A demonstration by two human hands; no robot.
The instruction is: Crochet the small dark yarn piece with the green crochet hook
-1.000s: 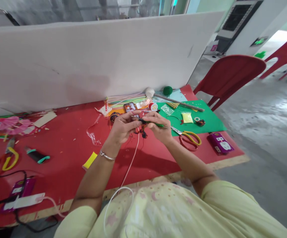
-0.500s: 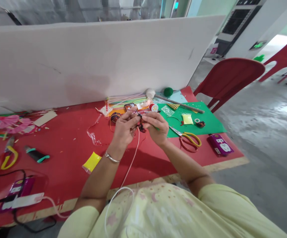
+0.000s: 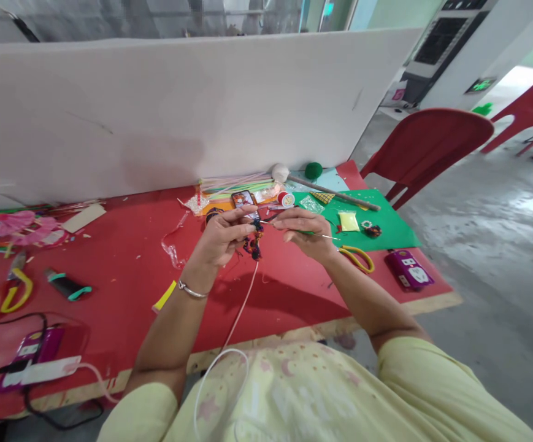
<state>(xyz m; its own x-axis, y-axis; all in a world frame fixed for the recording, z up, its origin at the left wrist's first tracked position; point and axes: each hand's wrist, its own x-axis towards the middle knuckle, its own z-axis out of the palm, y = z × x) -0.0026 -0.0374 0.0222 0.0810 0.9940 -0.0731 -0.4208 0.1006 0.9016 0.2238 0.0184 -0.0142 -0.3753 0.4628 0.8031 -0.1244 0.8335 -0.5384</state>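
My left hand [image 3: 220, 238] pinches a small piece of dark, multicoloured yarn work [image 3: 254, 244] between thumb and fingers, and the piece hangs below the fingertips. Closed around a thin crochet hook [image 3: 327, 236] is my right hand [image 3: 306, 232]; the hook's metal end reaches the yarn work. Behind the left fingers a ball of dark mixed yarn [image 3: 213, 213] is partly hidden. A phone [image 3: 243, 199] with a lit screen lies just beyond the fingertips.
Scissors with yellow handles [image 3: 360, 259] and a purple box [image 3: 408, 269] lie to the right. A yellow packet [image 3: 164, 297] is half behind my left forearm. A utility knife [image 3: 68, 286], more scissors [image 3: 15, 285] and a black cable [image 3: 31, 399] are at left. A white board [image 3: 156, 116] stands behind.
The hands have drawn apart, the right one moving right. The hook now shows in the right hand, and more of the yarn work and phone is visible. The left forearm now covers more of the yellow packet.
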